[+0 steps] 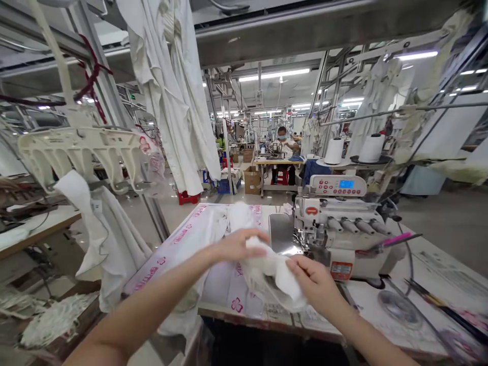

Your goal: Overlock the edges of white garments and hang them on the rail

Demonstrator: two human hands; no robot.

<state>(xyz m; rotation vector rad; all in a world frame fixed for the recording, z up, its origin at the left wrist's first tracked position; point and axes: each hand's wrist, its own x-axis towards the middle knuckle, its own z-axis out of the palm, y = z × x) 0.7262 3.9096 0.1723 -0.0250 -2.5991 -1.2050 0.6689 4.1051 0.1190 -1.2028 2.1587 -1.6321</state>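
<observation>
Soft matt white cloth (272, 274) is gripped at a glossy plastic-bodied sewing machine (339, 229) with polished metal plate (282, 235), on a surface (229, 284) sheeted in shiny printed plastic.

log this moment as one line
left hand: grips white fabric piece | right hand: grips same fabric | white overlock sewing machine: beside, apart

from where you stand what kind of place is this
Most likely a garment factory sewing floor. An overlock sewing machine with thread cones stands on the table, both hands hold white fabric, white garments hang overhead, and another worker sits at a station beyond.
</observation>
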